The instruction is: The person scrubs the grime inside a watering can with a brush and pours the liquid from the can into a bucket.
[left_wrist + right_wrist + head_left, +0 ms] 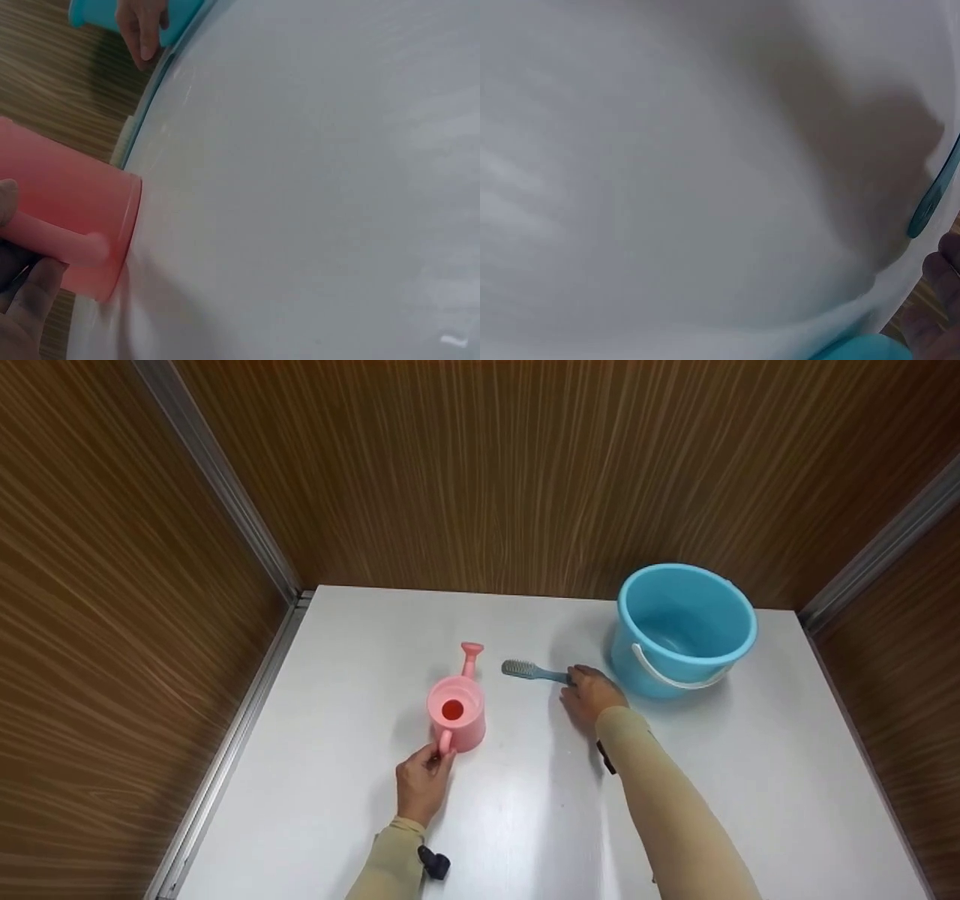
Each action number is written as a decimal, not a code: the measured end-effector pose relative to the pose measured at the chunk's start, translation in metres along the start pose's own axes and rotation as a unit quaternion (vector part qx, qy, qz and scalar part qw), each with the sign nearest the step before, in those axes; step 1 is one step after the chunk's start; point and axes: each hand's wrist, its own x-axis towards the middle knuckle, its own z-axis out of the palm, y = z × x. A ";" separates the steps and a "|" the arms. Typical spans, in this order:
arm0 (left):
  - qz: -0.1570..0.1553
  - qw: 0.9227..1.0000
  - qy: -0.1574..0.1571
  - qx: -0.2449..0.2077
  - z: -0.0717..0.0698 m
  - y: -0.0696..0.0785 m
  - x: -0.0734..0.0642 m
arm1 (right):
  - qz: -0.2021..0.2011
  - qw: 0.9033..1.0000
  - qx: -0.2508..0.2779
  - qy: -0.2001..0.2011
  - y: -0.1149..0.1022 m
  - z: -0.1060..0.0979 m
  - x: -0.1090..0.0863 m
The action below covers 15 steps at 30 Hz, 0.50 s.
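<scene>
In the head view a pink watering can (466, 727) stands upright on the white table, its spout pointing toward the back wall. My left hand (421, 787) pinches the can's handle (60, 238) between thumb and fingers. To the right of the can lies a blue-grey brush (531, 670), bristles up and its handle toward the right. My right hand (594, 695) is over the handle end, fingers loosely bent and overlapping it in the head view. The right wrist view shows those fingers (943, 274) a little apart from the handle tip (928, 210).
A light-blue bucket (660, 671) with a white carrying handle (675, 682) stands at the back right, close beside my right hand. Wood-grain walls (465, 480) enclose the white table (315, 780) at the back and both sides.
</scene>
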 end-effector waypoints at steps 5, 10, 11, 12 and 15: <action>0.005 1.000 0.000 -0.001 -0.001 -0.001 0.001 | -0.004 1.000 0.002 0.001 -0.007 0.002 0.006; 0.008 1.000 0.000 0.002 -0.002 -0.001 0.001 | -0.005 1.000 -0.007 0.002 -0.009 0.007 0.009; 0.007 1.000 -0.001 0.004 -0.002 -0.001 0.001 | -0.002 1.000 -0.009 0.002 -0.008 0.008 0.009; 0.007 1.000 -0.002 0.006 -0.001 -0.001 0.001 | 0.002 1.000 -0.010 0.001 -0.008 0.009 0.009; 0.003 1.000 -0.007 0.007 -0.001 -0.001 0.001 | 0.014 1.000 -0.013 -0.006 -0.008 0.010 0.009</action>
